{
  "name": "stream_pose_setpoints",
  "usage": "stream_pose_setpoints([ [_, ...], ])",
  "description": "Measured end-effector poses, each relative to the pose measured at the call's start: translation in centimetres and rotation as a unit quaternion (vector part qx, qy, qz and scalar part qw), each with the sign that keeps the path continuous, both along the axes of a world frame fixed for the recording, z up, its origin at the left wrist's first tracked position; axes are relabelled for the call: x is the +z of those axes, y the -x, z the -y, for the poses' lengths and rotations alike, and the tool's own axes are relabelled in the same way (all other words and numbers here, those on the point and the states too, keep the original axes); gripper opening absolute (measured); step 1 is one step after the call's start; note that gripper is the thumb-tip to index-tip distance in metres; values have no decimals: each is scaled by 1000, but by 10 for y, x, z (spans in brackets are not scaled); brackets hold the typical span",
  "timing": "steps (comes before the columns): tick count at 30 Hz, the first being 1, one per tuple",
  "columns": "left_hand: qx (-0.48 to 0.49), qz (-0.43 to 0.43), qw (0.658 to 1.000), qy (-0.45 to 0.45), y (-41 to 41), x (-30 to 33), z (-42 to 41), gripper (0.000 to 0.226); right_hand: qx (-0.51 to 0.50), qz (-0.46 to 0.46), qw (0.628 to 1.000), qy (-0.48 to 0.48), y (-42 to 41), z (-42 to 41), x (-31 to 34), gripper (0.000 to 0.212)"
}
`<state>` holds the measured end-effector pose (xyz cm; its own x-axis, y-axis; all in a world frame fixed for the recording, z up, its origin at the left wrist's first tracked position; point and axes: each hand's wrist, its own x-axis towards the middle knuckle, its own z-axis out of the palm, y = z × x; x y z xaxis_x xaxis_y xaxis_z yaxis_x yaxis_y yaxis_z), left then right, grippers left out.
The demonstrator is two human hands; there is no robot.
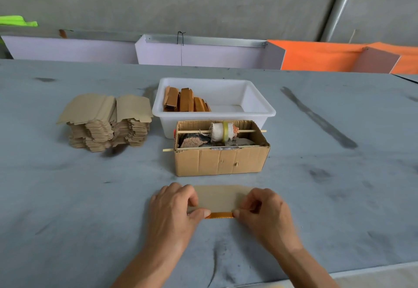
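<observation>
Folding a flat die-cut cardboard blank point(220, 197), laid on the grey table point(67, 197) just in front of the open corrugated carton point(219, 163), on its near side. Pinched at the left end of the near edge by the left hand point(174, 206), curled, between thumb and forefinger. Pinched at the right end by the right hand point(264, 208) in the same curled way. Showing an orange strip point(219, 215) between the two thumbs, along the edge farthest from the carton. Seemingly a flap turned up or over, though hard to tell which.

Likely to handle as thin paperboard: very light, stiff across the panel, yielding readily only along a score line. Not fragile, but prone to creasing crookedly if pressed away from the score. Prone also to sliding on the table if pushed from one end alone. Best taken at both corners of the flap, as here, with the fingers bearing down on the panel just behind the fold.

To the left of the carton, well apart: a tall stack of brown blanks point(106, 124). Directly behind the carton, close against it, contact not discernible: a white plastic tub point(212, 114) with folded orange-faced pieces point(185, 102) at its left end.
</observation>
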<state>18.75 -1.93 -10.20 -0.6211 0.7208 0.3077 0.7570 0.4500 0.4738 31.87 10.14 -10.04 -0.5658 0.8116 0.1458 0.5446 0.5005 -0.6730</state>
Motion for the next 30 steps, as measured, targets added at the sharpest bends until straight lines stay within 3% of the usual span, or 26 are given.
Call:
stream_pose_setpoints([
  [3,-67,-98,993,0,-9,2,1,22,-10,-42,990,-135,-2,13,-8,19],
  [6,-105,-224,969,24,-23,9,-1,17,17,-20,940,-339,-1,20,-8,14],
  [10,-106,-271,957,21,-29,7,-4,23,51,-10,906,-421,3,24,-11,23],
  [22,-90,-214,973,-18,-22,-7,19,28,72,63,925,-368,-12,29,-3,29],
  [26,-85,-191,977,-40,-23,-16,25,33,77,89,945,-305,-14,30,0,25],
  [30,-96,-140,985,-16,-19,-3,23,25,50,152,966,-201,-7,20,11,22],
])
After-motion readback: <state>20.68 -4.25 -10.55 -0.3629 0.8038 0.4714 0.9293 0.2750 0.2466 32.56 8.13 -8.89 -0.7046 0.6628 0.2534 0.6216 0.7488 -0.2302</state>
